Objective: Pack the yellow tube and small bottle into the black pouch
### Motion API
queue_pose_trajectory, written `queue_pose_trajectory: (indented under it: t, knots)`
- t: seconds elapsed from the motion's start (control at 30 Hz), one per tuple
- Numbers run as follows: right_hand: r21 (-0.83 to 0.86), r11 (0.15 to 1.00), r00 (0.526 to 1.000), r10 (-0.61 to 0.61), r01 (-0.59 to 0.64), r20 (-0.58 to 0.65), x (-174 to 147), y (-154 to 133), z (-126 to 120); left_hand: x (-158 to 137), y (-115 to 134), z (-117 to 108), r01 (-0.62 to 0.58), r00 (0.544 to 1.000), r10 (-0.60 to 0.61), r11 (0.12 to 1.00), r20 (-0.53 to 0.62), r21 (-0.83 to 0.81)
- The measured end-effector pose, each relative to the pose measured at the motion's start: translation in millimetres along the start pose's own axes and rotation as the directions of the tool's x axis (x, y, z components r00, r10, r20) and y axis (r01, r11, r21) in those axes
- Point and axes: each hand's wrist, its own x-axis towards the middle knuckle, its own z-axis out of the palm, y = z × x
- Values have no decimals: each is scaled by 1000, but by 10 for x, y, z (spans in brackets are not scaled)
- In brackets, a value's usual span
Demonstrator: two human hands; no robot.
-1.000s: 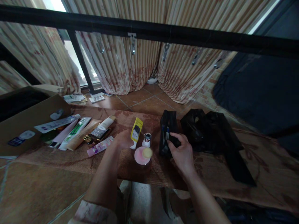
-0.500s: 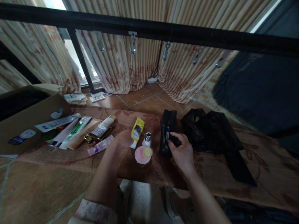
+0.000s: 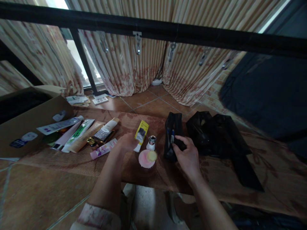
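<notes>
My left hand (image 3: 128, 142) is closed at the left edge of a yellow tube (image 3: 142, 131), which stands tilted with its white cap down. The fingertips are partly hidden. My right hand (image 3: 188, 155) grips the near right side of a small black bag (image 3: 169, 148), thumb and forefinger at its opening. A blue-and-white item (image 3: 172, 135) shows inside the bag. Between my hands stand a white bottle with a silver cap (image 3: 151, 142) and a round pink container (image 3: 145, 161) with a pale yellow disc (image 3: 152, 156) on it.
Several tubes (image 3: 78, 135), a pink tube (image 3: 103, 150) and a glittery bottle (image 3: 102, 134) lie at left beside a cardboard box (image 3: 48, 116). Black plastic bags (image 3: 216, 134) lie at right on the brown cloth (image 3: 275, 179). A dark metal bar (image 3: 153, 28) crosses above.
</notes>
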Motion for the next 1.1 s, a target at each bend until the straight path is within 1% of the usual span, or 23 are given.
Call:
queue_pose_trajectory:
  t: [0.13, 0.3, 0.6, 0.87, 1.1]
  knots:
    - [-12, 1000, 1000, -5, 4, -4, -2, -1, -3, 19, -7, 9, -1, 999, 1, 1000, 34, 20]
    - [-14, 1000, 1000, -7, 7, 0, -1, 5, -4, 30, -21, 14, 26, 999, -26, 1000, 23, 5]
    - [0, 1000, 1000, -29, 29, -7, -3, 4, -8, 0, -14, -5, 20, 1000, -20, 1000, 22, 16]
    - [4, 1000, 1000, -14, 14, 0, -2, -7, -10, -20, -7, -11, 63, 996, -66, 997, -58, -45]
    - [-4, 1000, 1000, -30, 30, -6, -4, 4, -8, -79, 168, 25, 119, 992, -114, 988, -58, 97]
